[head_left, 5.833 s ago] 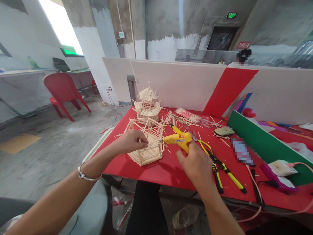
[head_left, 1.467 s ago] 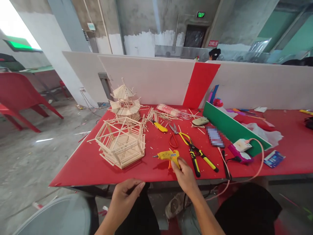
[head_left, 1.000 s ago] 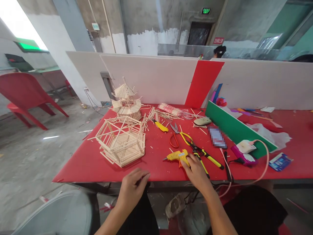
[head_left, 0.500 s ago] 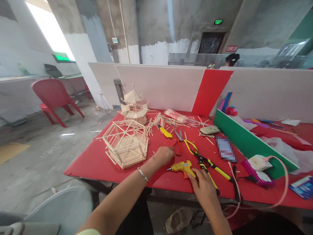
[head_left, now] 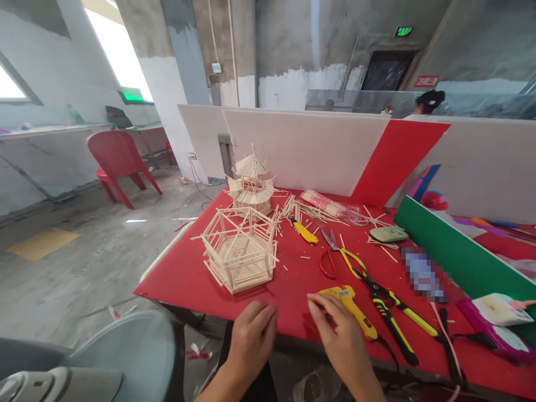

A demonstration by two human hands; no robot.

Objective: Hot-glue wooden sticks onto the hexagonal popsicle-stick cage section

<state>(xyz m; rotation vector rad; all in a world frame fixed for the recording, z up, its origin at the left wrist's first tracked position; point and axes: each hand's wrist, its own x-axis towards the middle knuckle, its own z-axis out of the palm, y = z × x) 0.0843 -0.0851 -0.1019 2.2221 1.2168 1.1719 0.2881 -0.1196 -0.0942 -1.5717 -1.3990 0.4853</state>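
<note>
My left hand (head_left: 253, 338) is over the table's front edge with its fingers curled closed; anything inside them is hidden. To its right, my right hand (head_left: 343, 340) has thumb and fingers drawn together in a pinch, and I cannot make out anything in it. Just behind my right hand lies a yellow glue gun (head_left: 354, 312), partly covered by it. Beyond my left hand sits an open six-sided frame of thin wooden sticks (head_left: 238, 257). A small tiered stick pagoda (head_left: 251, 187) stands behind that frame.
On the red table (head_left: 176, 273) lie a yellow utility knife (head_left: 305, 231), scissors (head_left: 335, 251), black-and-yellow pliers (head_left: 387, 307), loose sticks and a computer mouse (head_left: 388, 234). A green board (head_left: 460, 245) stands at right. A grey round stool (head_left: 138, 346) is at lower left.
My left hand has drawn back from beside the scissors to the table's front edge. My right hand has left the glue gun's handle and closed into a pinch. The view has shifted left.
</note>
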